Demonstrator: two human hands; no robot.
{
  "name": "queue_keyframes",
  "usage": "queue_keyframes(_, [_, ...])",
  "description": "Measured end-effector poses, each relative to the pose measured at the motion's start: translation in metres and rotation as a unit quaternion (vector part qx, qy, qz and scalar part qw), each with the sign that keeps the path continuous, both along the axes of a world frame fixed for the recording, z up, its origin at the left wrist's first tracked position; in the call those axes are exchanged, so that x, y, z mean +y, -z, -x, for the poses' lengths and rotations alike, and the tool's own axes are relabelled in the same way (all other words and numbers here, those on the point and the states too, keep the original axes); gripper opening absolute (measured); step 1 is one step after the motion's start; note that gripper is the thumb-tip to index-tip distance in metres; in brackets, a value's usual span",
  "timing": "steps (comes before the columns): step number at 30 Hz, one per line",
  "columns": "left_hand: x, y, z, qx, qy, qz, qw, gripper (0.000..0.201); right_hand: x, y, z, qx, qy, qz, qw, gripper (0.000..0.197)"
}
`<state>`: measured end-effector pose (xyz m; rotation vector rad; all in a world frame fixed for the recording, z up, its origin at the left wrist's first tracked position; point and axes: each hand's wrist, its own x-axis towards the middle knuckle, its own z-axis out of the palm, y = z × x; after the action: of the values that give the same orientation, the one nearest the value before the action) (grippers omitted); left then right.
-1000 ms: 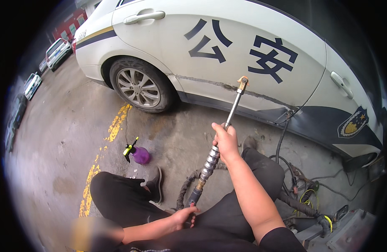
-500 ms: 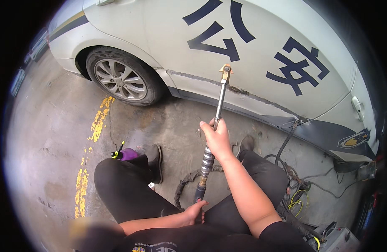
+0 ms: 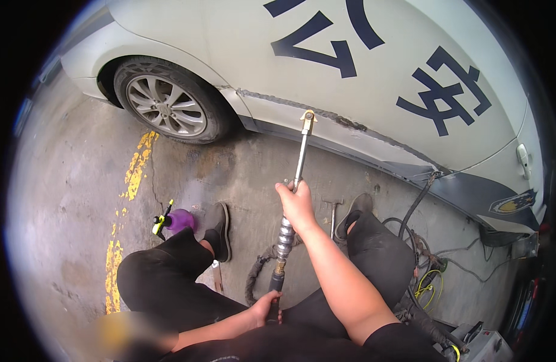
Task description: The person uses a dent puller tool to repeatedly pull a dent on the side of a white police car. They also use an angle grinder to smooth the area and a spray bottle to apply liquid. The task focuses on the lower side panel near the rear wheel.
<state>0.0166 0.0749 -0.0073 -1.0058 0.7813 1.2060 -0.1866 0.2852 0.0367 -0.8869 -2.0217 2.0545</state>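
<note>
Silver and long, the tool [image 3: 285, 236] lies in both hands, right in front of the body. It runs up and out toward the white car [image 3: 223, 42], leaning a little to the right. The right hand [image 3: 297, 208] is nearer the car. Its fingers curl snugly round the middle of the tool, just under the thin rod [image 3: 301, 158]. The left hand [image 3: 267, 308] is low, close to the body, wrapped round the dark end.

From far off, I see a shiny rod on top, fat silver rings below the right hand, then a brassy bit and a black grip. The gold tip [image 3: 308, 116] is close to the long grey scrape [image 3: 335, 117] on the car's side. My view is flat, so I can't be sure if they touch.

A dark hose [image 3: 254, 280] bends on the floor [image 3: 73, 181] beside the low end. Left of it I see a shoe [image 3: 223, 223], then a purple bottle [image 3: 181, 221], with the wheel [image 3: 166, 110] past that. Over on the right, a black cable [image 3: 413, 202] goes up to the car.
</note>
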Motion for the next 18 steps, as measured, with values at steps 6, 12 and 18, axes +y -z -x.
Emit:
queue_keyframes(6, [0.001,0.001,0.011,-0.017,-0.018,0.011,1.0,0.034,0.006,0.005,0.011,-0.036,-0.002,-0.052,0.998,0.028])
queue_keyframes(12, [-0.005,0.01,0.013,-0.09,-0.022,-0.008,0.996,0.034,-0.001,0.011,0.017,-0.032,-0.008,-0.053,0.998,0.032])
queue_keyframes(18, [-0.005,0.007,0.014,-0.05,-0.023,0.007,0.998,0.033,-0.002,0.005,0.019,-0.031,-0.008,-0.017,0.999,0.027])
